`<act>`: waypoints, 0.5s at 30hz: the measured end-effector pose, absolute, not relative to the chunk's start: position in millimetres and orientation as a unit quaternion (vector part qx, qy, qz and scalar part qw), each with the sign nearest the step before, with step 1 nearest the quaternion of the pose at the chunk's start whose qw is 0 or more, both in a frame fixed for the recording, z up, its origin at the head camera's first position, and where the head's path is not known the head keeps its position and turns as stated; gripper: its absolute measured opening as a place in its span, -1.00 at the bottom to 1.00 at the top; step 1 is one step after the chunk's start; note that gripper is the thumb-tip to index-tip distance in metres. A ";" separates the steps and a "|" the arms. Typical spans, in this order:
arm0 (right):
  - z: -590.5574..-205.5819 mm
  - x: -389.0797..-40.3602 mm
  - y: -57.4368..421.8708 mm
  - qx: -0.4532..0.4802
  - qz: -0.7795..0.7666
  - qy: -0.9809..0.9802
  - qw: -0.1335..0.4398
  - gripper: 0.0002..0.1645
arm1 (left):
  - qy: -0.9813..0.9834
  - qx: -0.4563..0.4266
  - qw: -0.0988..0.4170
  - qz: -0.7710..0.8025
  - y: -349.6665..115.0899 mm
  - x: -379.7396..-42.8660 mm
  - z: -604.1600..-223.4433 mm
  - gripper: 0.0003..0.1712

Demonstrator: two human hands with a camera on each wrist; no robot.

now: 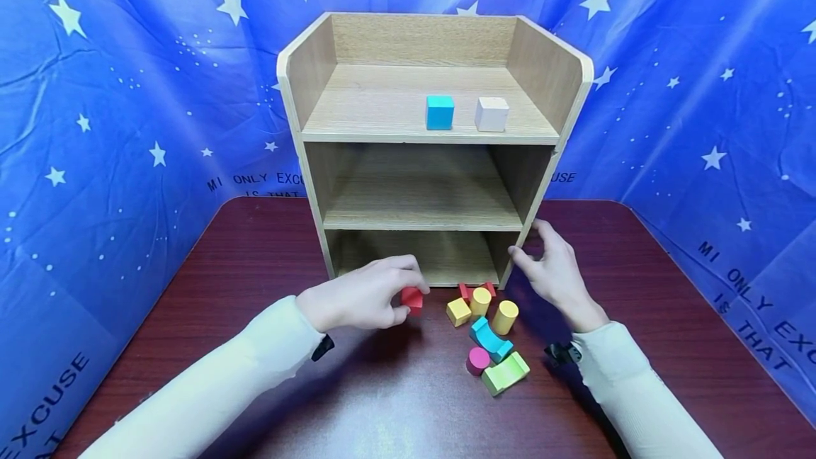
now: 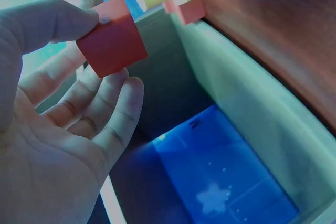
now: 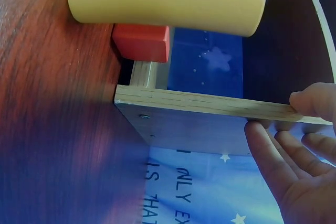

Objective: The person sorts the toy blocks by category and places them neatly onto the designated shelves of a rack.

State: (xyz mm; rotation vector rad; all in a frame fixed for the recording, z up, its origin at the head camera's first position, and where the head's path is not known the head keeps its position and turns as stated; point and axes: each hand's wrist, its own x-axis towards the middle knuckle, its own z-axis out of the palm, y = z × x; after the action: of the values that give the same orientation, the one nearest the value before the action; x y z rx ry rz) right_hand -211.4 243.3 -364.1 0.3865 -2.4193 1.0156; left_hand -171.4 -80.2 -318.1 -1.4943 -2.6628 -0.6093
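Note:
My left hand (image 1: pixel 370 292) pinches a red cube (image 2: pixel 113 38) between thumb and fingers, in front of the wooden shelf's (image 1: pixel 414 134) bottom compartment. In the left wrist view the cube is held up over the compartment's opening. My right hand (image 1: pixel 557 271) holds the shelf's right side panel (image 3: pixel 210 103), with the thumb at its front edge and the fingers along its outer face. On the top board stand a blue cube (image 1: pixel 439 113) and a white cube (image 1: pixel 491 115), side by side.
Between the hands lie toy blocks: a yellow cube (image 1: pixel 458 312), two yellow cylinders (image 1: pixel 506 317), a blue arch (image 1: pixel 490 338), a magenta cylinder (image 1: pixel 477 360) and a green notched block (image 1: pixel 506 374). A red block (image 1: pixel 489 288) lies by the shelf's base. Blue starry cloth (image 1: pixel 127 91) surrounds the table (image 1: pixel 268 388).

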 end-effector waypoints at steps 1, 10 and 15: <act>-364.0 -211.4 243.3 0.142 0.372 -0.885 0.242 -0.52 | -0.855 -0.479 0.016 -0.198 -81.4 -171.6 -315.7 -0.68; -363.4 -210.7 243.0 0.148 0.382 -0.880 0.240 -0.52 | -0.859 -0.470 0.042 -0.200 -91.2 -175.6 -298.9 -0.66; -364.7 -211.4 243.5 0.146 0.378 -0.881 0.242 -0.52 | -0.860 -0.468 0.055 -0.195 -95.3 -176.3 -290.7 -0.66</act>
State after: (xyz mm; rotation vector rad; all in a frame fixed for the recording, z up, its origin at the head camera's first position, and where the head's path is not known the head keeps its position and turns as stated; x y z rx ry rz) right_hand -211.4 243.5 -364.7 0.3999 -2.4100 1.0346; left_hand -176.3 -95.3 -290.7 -1.4221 -2.6100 -0.5928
